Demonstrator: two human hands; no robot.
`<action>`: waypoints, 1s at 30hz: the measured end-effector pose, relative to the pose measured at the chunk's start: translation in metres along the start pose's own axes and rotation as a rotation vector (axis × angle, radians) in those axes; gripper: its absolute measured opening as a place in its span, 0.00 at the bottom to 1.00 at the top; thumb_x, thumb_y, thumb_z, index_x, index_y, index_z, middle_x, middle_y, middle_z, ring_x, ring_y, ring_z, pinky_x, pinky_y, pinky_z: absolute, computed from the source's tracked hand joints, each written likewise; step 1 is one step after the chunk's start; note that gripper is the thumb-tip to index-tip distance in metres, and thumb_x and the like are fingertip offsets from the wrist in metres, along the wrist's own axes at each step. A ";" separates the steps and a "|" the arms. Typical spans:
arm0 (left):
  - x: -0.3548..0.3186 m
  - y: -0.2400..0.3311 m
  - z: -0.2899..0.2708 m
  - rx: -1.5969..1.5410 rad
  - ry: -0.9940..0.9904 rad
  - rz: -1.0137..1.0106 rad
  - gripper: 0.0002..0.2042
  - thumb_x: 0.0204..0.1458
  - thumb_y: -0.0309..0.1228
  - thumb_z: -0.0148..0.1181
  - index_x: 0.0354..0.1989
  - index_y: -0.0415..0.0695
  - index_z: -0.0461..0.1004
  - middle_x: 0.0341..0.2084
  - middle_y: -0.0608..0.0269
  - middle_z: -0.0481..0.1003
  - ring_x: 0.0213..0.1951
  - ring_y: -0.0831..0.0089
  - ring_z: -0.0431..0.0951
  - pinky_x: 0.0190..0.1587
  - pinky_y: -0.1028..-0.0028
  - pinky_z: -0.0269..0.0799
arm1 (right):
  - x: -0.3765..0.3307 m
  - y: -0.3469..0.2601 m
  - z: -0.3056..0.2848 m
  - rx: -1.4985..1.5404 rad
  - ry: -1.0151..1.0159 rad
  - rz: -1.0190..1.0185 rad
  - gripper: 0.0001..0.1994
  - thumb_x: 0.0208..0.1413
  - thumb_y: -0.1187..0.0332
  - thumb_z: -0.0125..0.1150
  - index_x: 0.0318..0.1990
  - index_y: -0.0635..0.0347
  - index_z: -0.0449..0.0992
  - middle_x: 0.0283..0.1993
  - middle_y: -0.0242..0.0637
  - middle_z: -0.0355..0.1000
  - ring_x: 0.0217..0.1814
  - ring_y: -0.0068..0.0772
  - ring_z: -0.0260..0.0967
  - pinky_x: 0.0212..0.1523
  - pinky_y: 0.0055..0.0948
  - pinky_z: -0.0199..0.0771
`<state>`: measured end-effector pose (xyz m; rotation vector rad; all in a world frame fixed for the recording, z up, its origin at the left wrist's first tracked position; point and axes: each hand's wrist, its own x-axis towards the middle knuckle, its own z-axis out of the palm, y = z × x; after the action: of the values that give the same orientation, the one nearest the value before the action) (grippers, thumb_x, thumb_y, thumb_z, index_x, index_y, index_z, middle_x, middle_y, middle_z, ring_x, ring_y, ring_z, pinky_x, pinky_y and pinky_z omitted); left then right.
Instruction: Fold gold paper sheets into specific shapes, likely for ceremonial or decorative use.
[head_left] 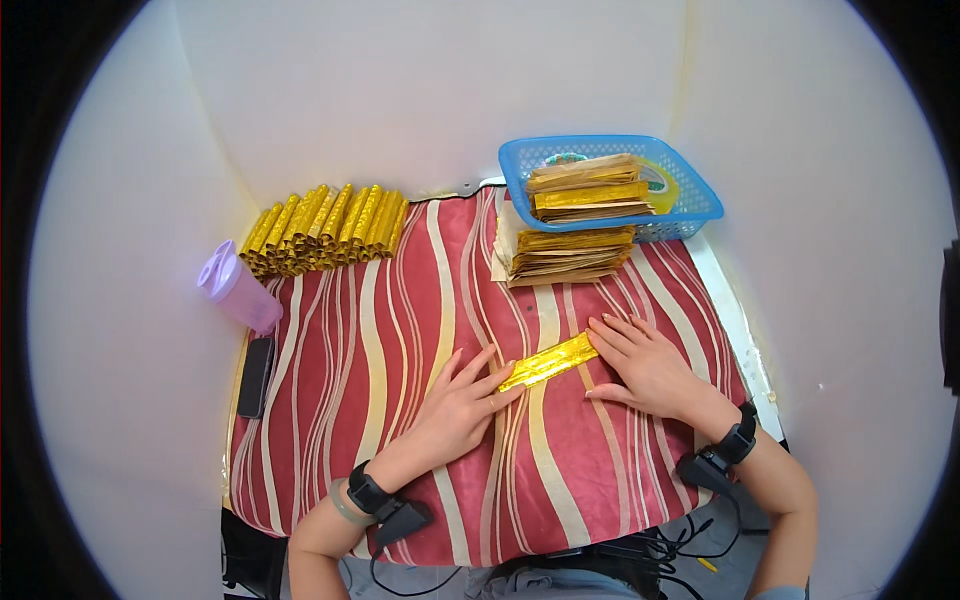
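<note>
Left hand [462, 400]: flat, fingers spread, pinning the near end of the gold foil strip [548, 361].
Right hand [645, 365]: flat on the strip's far end.
Advice: press evenly for a crisp crease.

My forearms are bare, with no sleeves. Each wrist wears a black strap carrying a small black device, and thin black cables trail from them. My left wrist also has a pale grey-green band beside the strap.
</note>
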<state>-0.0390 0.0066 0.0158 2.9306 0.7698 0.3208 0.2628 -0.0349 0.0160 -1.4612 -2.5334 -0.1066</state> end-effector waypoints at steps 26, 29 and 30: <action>0.036 -0.015 0.002 -0.429 0.384 -0.351 0.09 0.51 0.27 0.62 0.39 0.40 0.81 0.27 0.57 0.78 0.32 0.65 0.77 0.36 0.69 0.73 | 0.022 0.009 0.011 0.139 0.326 -0.221 0.07 0.46 0.71 0.61 0.35 0.58 0.77 0.33 0.32 0.72 0.39 0.33 0.70 0.36 0.29 0.72; 0.039 -0.019 0.005 -0.427 0.407 -0.404 0.08 0.51 0.29 0.61 0.38 0.41 0.82 0.27 0.57 0.78 0.32 0.64 0.77 0.36 0.67 0.73 | 0.024 0.012 0.012 0.110 0.309 -0.261 0.08 0.46 0.71 0.59 0.35 0.59 0.77 0.32 0.33 0.71 0.38 0.32 0.70 0.35 0.29 0.72; 0.040 -0.020 0.006 -0.405 0.432 -0.386 0.08 0.51 0.29 0.61 0.37 0.42 0.82 0.28 0.57 0.77 0.32 0.63 0.76 0.36 0.66 0.72 | 0.025 0.012 0.012 0.112 0.306 -0.262 0.08 0.46 0.71 0.59 0.35 0.59 0.77 0.32 0.33 0.71 0.38 0.32 0.70 0.35 0.29 0.72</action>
<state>-0.0134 0.0430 0.0140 2.2962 1.1390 0.9578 0.2593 -0.0060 0.0090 -0.9825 -2.4181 -0.2089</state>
